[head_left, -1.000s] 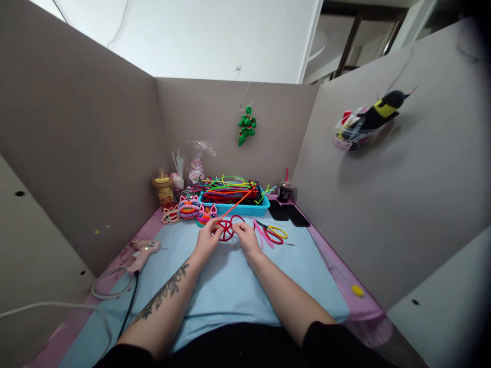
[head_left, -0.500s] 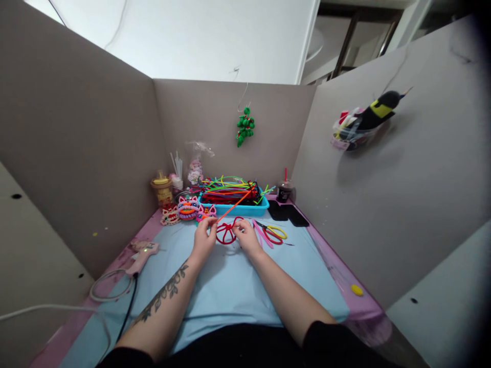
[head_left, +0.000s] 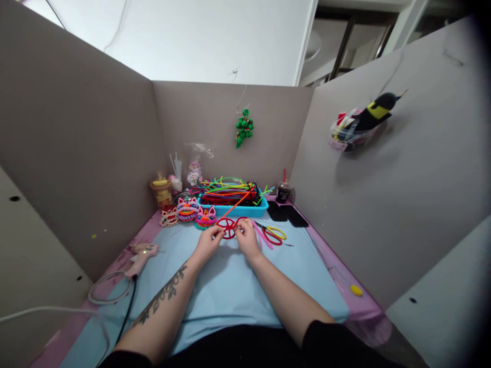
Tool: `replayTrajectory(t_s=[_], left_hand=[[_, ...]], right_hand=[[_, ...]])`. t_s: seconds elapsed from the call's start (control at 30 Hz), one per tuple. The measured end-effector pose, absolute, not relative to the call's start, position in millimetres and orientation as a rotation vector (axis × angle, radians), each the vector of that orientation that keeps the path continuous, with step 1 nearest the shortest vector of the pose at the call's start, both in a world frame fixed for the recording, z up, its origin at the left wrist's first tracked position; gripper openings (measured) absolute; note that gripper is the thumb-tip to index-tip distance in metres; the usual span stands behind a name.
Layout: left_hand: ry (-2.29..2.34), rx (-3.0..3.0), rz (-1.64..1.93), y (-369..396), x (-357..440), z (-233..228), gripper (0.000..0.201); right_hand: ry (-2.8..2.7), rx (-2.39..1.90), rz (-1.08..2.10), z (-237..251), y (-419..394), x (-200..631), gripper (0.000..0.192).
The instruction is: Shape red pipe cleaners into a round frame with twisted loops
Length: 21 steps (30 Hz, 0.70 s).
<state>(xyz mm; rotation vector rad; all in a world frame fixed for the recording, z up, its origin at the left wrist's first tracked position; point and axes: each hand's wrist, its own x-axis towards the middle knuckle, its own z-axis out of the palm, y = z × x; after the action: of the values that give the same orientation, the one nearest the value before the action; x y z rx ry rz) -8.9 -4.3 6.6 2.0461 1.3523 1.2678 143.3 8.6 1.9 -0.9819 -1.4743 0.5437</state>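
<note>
A red pipe cleaner shape (head_left: 229,228), a ring with spokes like a wheel, is held over the blue cloth (head_left: 230,286). My left hand (head_left: 209,242) pinches its left lower edge. Thumb and fingers of my right hand (head_left: 247,238) grip its right side, where a red end loops out above the knuckles. Behind it an orange pipe cleaner (head_left: 240,203) slants up toward the tray. Just right of my right hand lie pink strips (head_left: 264,236) and scissors (head_left: 274,235) with red and yellow handles. My fingertips partly hide the shape.
A blue tray (head_left: 249,210) of colourful pipe cleaners stands at the back. Left of it sit several decorated animal-face pieces (head_left: 187,209). A pink glue gun (head_left: 142,259) with its cord lies on the left. Black pads (head_left: 293,215) and a dark drink cup (head_left: 283,192) are at back right.
My left hand has moved down and slightly right, from the shape's upper left to its lower left edge. The red shape has turned and now shows as a flatter, spoked ring.
</note>
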Motion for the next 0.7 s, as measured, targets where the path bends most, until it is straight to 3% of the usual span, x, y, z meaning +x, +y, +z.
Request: replayTrajectory(t_s=[0.17,0.4,0.57,0.7], left_hand=[[1.345,2.134,1.359,0,-14,2,0.018],[1.358,2.225,1.451,-4,-14,5,0.019],[1.286,2.184,1.454,-7,-11,11,0.019],[1.333,1.739,1.619,-2,-15,13,0.030]], right_hand=[[-1.493,-0.980,0.644,2,11,144,0.013],[-1.408,-0.842,1.072,-8,15,142,0.019],[-1.308,-0.830,1.066,-1,11,140,0.022],[-1.387,-0.860,1.067,3,11,146,0.021]])
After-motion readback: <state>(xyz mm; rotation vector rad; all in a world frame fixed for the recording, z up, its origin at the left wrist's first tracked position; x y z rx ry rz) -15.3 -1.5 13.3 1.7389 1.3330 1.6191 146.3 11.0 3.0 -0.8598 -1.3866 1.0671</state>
